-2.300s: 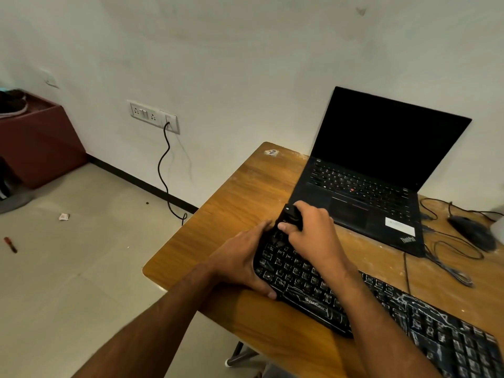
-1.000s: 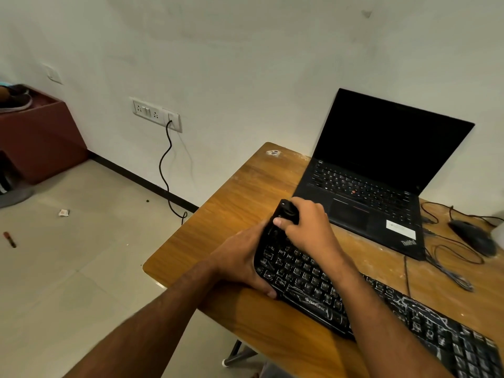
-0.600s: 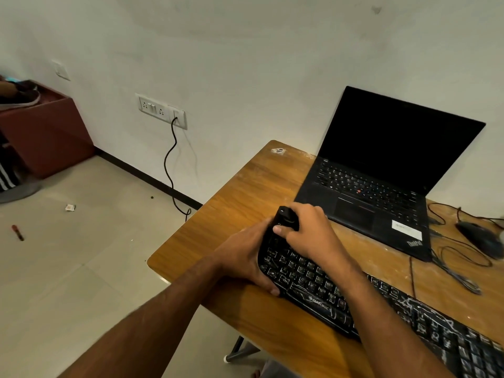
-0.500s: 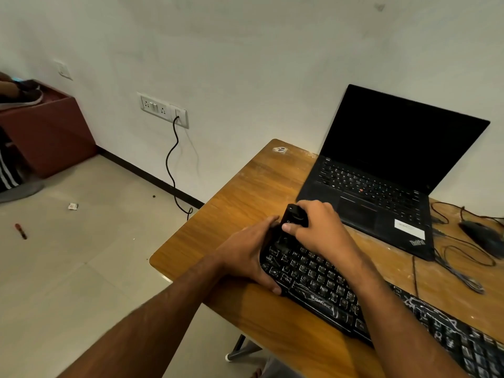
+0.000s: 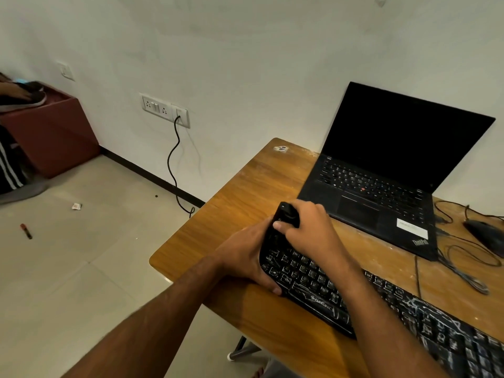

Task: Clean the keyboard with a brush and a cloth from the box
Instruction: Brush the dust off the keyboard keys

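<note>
The brushing step is judged to be in hand: a dark brush (image 5: pixel 286 214) is gripped in the curled right hand (image 5: pixel 311 233) at the far-left corner of the black keyboard (image 5: pixel 313 285), whose left end is clasped and steadied on the wooden desk (image 5: pixel 245 192) by the left hand (image 5: pixel 245 257). Short strokes along the key rows are called for next — no cloth or box is seen. "ZEBRONICS" is read on the keyboard's front edge, "ThinkPad" on the laptop (image 5: pixel 381 192).
</note>
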Motion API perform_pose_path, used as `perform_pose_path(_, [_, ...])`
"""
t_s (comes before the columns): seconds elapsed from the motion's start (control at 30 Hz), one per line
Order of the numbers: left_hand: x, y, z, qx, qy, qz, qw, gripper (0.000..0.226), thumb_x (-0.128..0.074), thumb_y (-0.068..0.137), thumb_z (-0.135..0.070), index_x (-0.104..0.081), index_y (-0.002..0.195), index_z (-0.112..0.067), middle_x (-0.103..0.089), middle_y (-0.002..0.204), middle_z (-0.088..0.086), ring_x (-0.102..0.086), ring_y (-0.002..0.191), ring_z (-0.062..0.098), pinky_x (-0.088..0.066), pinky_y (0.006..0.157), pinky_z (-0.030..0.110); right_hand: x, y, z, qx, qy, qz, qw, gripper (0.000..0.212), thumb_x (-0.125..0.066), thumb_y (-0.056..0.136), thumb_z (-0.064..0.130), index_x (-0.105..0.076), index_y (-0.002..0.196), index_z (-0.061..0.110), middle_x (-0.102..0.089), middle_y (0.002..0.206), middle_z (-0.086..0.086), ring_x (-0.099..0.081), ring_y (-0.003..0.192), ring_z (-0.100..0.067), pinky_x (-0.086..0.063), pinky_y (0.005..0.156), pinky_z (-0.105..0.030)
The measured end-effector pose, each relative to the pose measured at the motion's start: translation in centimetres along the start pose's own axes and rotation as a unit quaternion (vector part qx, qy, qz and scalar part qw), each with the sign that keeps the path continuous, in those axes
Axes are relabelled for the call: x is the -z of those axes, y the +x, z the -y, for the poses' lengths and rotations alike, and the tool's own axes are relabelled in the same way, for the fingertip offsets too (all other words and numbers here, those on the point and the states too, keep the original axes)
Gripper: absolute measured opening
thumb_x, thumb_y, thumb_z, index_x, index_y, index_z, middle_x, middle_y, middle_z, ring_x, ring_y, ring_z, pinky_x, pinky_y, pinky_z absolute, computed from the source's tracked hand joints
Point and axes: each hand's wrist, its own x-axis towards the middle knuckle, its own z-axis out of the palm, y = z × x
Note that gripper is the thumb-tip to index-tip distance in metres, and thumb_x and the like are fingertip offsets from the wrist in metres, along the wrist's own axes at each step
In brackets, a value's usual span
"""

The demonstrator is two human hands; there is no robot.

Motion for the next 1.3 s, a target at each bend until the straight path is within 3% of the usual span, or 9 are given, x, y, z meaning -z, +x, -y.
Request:
perform_pose_path(0.17, [-0.2,-0.1,0.1,0.022,0.0,0.014,1.0,0.149,-0.093,0.05,-0.068,-0.005,0.164,-0.029,-0.034,0.163,-0.013,-0.034,0.147,0.008,-0.029,0.125,0.042,1.1,0.4,-1.1,-0.016,-0.063,0.026,0.998,0.025,-0.078,0.083,0.033,-0.066,0.1,0.02,-0.063,0.096,-0.001,-0.06,0.092,-0.021,-0.049,0.074,-0.033])
perform_pose_path(0.27, [0.0,-0.2,-0.1,0.014,-0.001,0.01,1.0,0.143,-0.098,0.054,-0.056,-0.01,0.162,-0.028,-0.037,0.159,-0.014,-0.034,0.141,0.0,-0.027,0.124,0.033,0.8,0.7,-0.6,-0.01,-0.023,-0.016,1.0,0.024,-0.077,0.084,0.033,-0.066,0.1,0.02,-0.064,0.092,0.001,-0.06,0.089,-0.019,-0.047,0.069,-0.03])
perform_pose_path(0.33, [0.0,-0.1,-0.1,0.006,-0.002,0.002,1.0,0.138,-0.099,0.054,-0.053,-0.017,0.161,-0.028,-0.042,0.153,-0.019,-0.038,0.137,-0.005,-0.03,0.121,0.029,-0.2,-0.1,-0.2,0.001,0.006,-0.003,1.0,0.022,-0.077,0.084,0.031,-0.065,0.098,0.019,-0.063,0.088,0.004,-0.059,0.085,-0.014,-0.047,0.067,-0.028])
perform_pose_path(0.5, [-0.1,-0.1,0.2,0.035,0.002,0.018,0.999,0.151,-0.09,0.047,-0.074,-0.003,0.164,-0.031,-0.032,0.164,-0.013,-0.033,0.148,0.009,-0.031,0.124,0.046,1.0,0.0,-1.0,-0.012,-0.058,0.023,0.998,0.022,-0.078,0.083,0.032,-0.066,0.096,0.019,-0.063,0.089,0.002,-0.061,0.087,-0.019,-0.048,0.07,-0.031])
perform_pose_path(0.63, [0.0,0.0,-0.2,0.022,0.006,0.011,1.0,0.14,-0.095,0.05,-0.064,-0.014,0.16,-0.033,-0.041,0.156,-0.015,-0.038,0.14,0.004,-0.033,0.122,0.045,0.5,-0.1,-0.2,-0.002,0.001,-0.003,1.0,0.021,-0.077,0.084,0.032,-0.066,0.098,0.021,-0.063,0.089,0.004,-0.06,0.084,-0.014,-0.048,0.065,-0.028])
perform_pose_path(0.77, [-0.1,0.2,0.2,0.035,0.009,0.017,0.999,0.15,-0.088,0.046,-0.078,-0.008,0.163,-0.031,-0.037,0.161,-0.015,-0.038,0.146,0.011,-0.035,0.121,0.049,0.6,-0.6,-0.6,-0.009,-0.024,0.048,0.999,0.02,-0.078,0.084,0.03,-0.065,0.095,0.019,-0.062,0.087,0.004,-0.063,0.082,-0.017,-0.055,0.068,-0.035])
perform_pose_path(0.97, [0.0,0.0,0.0,0.018,0.011,0.016,1.0,0.148,-0.088,0.048,-0.074,-0.007,0.163,-0.03,-0.037,0.16,-0.014,-0.037,0.144,0.007,-0.032,0.123,0.046,0.6,-0.2,-0.2,-0.009,0.004,-0.009,1.0,0.02,-0.077,0.083,0.031,-0.066,0.095,0.019,-0.064,0.087,0.002,-0.062,0.084,-0.016,-0.055,0.071,-0.036])
perform_pose_path(1.17, [-0.2,0.1,0.4,0.033,0.017,0.02,0.999,0.152,-0.089,0.048,-0.075,-0.003,0.164,-0.03,-0.031,0.165,-0.012,-0.033,0.148,0.012,-0.031,0.124,0.047,1.0,-0.2,-0.9,-0.023,-0.046,0.036,0.998,0.024,-0.077,0.083,0.033,-0.066,0.097,0.018,-0.062,0.09,0.001,-0.06,0.086,-0.018,-0.051,0.07,-0.033])
perform_pose_path(1.3, [-0.1,0.0,0.2,0.012,0.012,0.011,1.0,0.143,-0.096,0.052,-0.062,-0.012,0.162,-0.028,-0.037,0.155,-0.021,-0.037,0.14,-0.001,-0.032,0.123,0.038,0.7,0.0,-0.1,-0.015,-0.001,-0.012,1.0,0.022,-0.077,0.084,0.032,-0.066,0.096,0.018,-0.063,0.087,0.002,-0.058,0.087,-0.017,-0.046,0.067,-0.03])
